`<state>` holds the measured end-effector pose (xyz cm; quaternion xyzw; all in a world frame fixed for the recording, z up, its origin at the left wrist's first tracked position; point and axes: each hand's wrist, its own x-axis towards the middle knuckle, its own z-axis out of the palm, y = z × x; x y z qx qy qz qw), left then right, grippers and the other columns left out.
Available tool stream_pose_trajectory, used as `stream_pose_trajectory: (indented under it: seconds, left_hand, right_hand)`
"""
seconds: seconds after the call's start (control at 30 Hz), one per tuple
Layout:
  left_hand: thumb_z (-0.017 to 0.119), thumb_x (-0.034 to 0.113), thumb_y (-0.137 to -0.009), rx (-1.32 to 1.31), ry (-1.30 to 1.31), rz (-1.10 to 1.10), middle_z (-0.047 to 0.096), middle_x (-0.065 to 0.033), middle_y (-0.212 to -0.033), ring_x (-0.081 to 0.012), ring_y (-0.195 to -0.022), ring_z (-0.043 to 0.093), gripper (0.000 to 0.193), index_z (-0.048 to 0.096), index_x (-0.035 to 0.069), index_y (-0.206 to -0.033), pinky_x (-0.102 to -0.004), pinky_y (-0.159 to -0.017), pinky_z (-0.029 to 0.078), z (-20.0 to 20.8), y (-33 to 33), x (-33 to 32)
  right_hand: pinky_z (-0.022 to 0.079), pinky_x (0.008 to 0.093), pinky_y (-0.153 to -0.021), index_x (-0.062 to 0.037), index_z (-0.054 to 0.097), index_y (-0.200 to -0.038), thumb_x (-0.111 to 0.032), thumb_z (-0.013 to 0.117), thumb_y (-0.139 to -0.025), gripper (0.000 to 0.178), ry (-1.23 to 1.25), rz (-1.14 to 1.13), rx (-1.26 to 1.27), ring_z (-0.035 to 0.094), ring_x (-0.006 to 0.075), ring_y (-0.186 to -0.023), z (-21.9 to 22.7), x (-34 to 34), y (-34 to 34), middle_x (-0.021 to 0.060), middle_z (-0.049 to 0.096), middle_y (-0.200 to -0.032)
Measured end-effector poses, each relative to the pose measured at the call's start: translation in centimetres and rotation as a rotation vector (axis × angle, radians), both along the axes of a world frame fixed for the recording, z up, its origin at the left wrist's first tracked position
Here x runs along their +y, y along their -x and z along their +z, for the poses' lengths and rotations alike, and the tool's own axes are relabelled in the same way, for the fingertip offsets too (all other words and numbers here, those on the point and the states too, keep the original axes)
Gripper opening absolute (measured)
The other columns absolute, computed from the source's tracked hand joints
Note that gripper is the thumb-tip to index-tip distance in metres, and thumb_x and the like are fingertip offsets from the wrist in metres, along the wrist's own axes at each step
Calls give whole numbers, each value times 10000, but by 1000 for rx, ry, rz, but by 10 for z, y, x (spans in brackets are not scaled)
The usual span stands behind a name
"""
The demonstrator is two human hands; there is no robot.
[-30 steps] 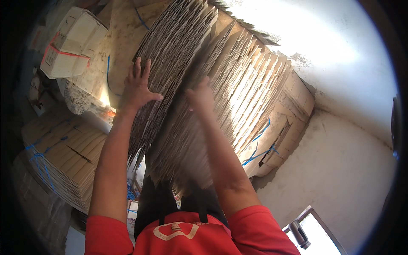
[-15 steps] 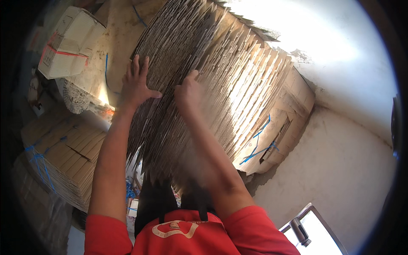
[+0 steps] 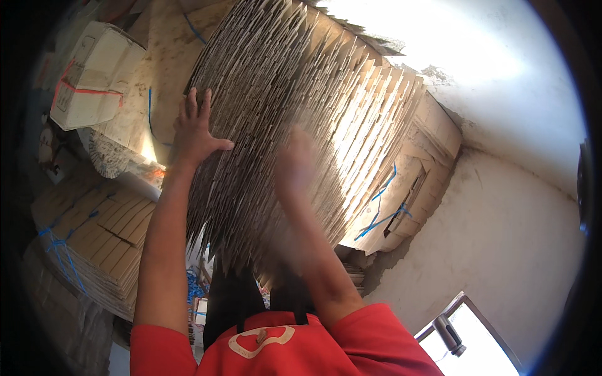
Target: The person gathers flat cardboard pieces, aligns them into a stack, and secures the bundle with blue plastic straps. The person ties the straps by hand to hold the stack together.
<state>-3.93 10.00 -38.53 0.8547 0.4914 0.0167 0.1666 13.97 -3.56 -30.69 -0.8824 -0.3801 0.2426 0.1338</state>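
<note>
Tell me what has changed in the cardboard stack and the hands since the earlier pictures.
The dark gap running through the cardboard stack has closed. The right hand moved left, then back right and toward the body; it is blurred, so any grip is unclear. The left hand stays spread at the stack's left side; the blue-tied cardboard bundle stays put.

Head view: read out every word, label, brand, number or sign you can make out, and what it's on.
No words, brands or numbers are readable.
Red cloth garment: pale, curved emblem, any lettering too small to read.
White angular cardboard box with red strapping: no legible print.
Large packed stack of brown cardboard pieces: no legible print.
</note>
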Motion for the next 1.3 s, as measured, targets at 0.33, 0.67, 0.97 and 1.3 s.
stream_pose_trajectory:
  seconds: [0.33, 0.67, 0.97, 1.3]
  left_hand:
    - [855, 543, -460, 46, -2, 1, 121, -154, -1576, -442, -1403, 203, 1322, 143, 222, -1527, -608, -1043, 309, 11, -6, -3]
    - [830, 599, -427, -34, -29, -43, 143, -185, -1566, -464, -1400, 193, 1346, 158, 221, -1531, -637, -1048, 281, 6, 0, 7]
    - [849, 541, -481, 26, -20, -47, 99, -154, -1583, -445, -1412, 191, 1313, 127, 231, -1533, -613, -1050, 315, 13, -9, 7]
    - [844, 555, -454, 16, 22, -15, 116, -180, -1576, -462, -1409, 175, 1324, 151, 217, -1531, -636, -1070, 258, 12, 3, 8]
  right_hand:
    - [91, 518, -1177, 78, 274, -1439, -485, 646, -828, 911, 231, 214, -69, 130, 399, -1450, -33, -57, 27, 263, 206, -1534]
    - [140, 537, -1167, 124, 341, -1383, -358, 687, -814, 822, -198, 200, -130, 159, 456, -1425, -70, -37, 63, 312, 255, -1488]
    - [378, 419, -1084, -31, 436, -1383, -64, 532, -929, 465, -643, -563, 447, 460, 312, -1288, -147, -115, -8, 197, 466, -1393]
    - [472, 440, -960, 16, 476, -1269, 99, 506, -803, 474, -89, 236, -397, 565, 334, -1095, -45, -104, -45, 211, 566, -1203]
